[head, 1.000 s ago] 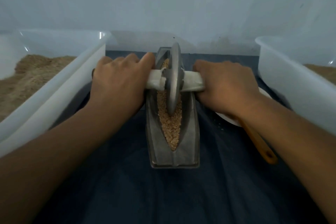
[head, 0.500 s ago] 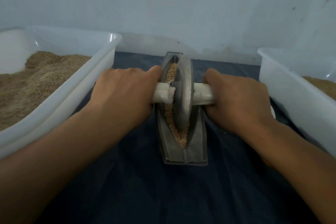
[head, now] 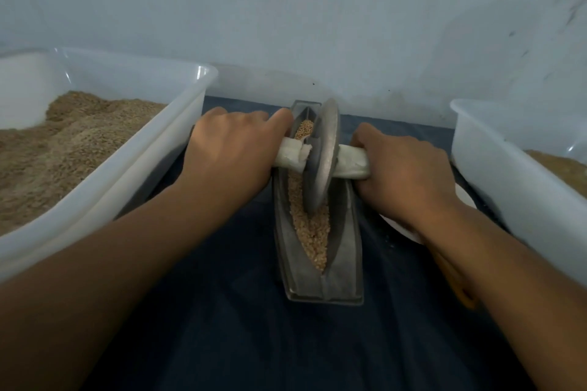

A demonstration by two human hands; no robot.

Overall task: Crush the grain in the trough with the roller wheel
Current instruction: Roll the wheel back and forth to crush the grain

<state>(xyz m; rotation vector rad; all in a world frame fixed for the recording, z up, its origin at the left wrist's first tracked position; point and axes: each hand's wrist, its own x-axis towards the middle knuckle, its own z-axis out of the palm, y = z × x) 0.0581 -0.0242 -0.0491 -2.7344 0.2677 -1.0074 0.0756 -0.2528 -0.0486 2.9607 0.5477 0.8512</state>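
Two hands work one tool at the centre of the frame. The left hand curls round the left end of a pale wrapped handle, and the right hand curls round its right end, so each holds the bar tightly with knuckles up. Between them the roller wheel, a grey metal disc standing on edge and leaning slightly to the right at its top, is threaded on that handle. Its lower rim sits down in the trough, a narrow grey metal boat that runs from the middle of the frame toward the bottom and tapers to a point at its near end. The grain fills the groove of the trough as a pale tan strip, showing both in front of the wheel and behind it near the far end. The wheel stands in the farther half of the trough.

The trough rests on a dark blue cloth that covers the tabletop. At the left of the frame a white plastic tub holds a heap of brown grain. At the right edge a second white tub holds more. A white plate shows partly under the right wrist, and an orange utensil handle peeks from beneath the right forearm.
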